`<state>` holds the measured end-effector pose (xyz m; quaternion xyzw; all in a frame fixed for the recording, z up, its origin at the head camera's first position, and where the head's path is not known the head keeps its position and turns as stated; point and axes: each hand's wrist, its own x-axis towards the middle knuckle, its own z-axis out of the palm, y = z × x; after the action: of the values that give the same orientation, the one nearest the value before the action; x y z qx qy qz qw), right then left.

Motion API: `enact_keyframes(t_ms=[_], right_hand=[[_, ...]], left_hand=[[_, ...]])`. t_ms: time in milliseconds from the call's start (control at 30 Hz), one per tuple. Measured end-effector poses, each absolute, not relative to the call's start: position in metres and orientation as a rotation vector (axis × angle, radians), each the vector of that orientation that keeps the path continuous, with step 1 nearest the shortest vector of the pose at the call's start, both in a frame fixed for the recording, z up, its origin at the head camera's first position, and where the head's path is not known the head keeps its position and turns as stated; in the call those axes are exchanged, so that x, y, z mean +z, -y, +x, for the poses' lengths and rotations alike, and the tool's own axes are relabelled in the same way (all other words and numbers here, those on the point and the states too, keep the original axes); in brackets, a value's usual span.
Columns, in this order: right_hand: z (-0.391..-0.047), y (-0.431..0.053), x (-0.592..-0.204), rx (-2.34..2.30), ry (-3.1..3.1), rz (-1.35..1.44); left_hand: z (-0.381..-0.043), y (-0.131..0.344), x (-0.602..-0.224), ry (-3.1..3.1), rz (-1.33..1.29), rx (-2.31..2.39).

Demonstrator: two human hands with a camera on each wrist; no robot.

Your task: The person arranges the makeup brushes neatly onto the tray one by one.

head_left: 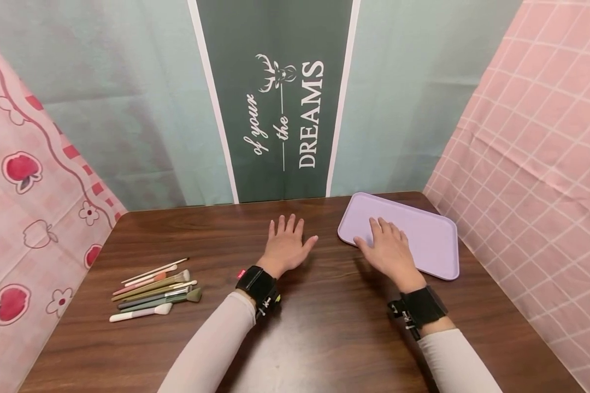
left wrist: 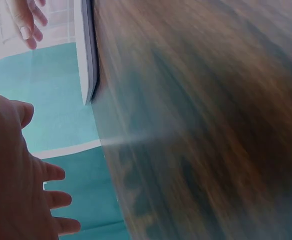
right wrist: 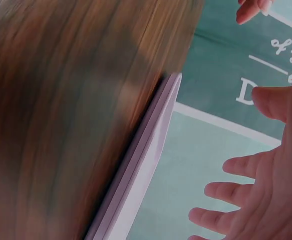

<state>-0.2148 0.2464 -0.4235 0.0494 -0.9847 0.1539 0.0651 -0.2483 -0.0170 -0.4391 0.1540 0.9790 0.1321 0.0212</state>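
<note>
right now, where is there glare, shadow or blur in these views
Head view: pale glare low on the table, a dark shadow beside the right hand; left wrist view: the table's grain looks soft and smeared; right wrist view: grain likewise blurred.

Head view looked forward and down across table [head_left: 314, 349] from above, farthest off. Left wrist view sat close beside left hand [left wrist: 15, 175], right wrist view beside right hand [right wrist: 276, 190]; both rolled sideways, faced backdrop [head_left: 393, 109], shared tray [right wrist: 140, 170].
</note>
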Motion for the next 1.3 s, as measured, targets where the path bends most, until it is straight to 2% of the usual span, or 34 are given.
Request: enact_keyframes(t_ms=[1300], right_hand=[[-0.208, -0.343, -0.431, 0.392, 3.06, -0.209]], left_hand=[[-0.288, -0.083, -0.448, -3.053, 0.5, 0.11]])
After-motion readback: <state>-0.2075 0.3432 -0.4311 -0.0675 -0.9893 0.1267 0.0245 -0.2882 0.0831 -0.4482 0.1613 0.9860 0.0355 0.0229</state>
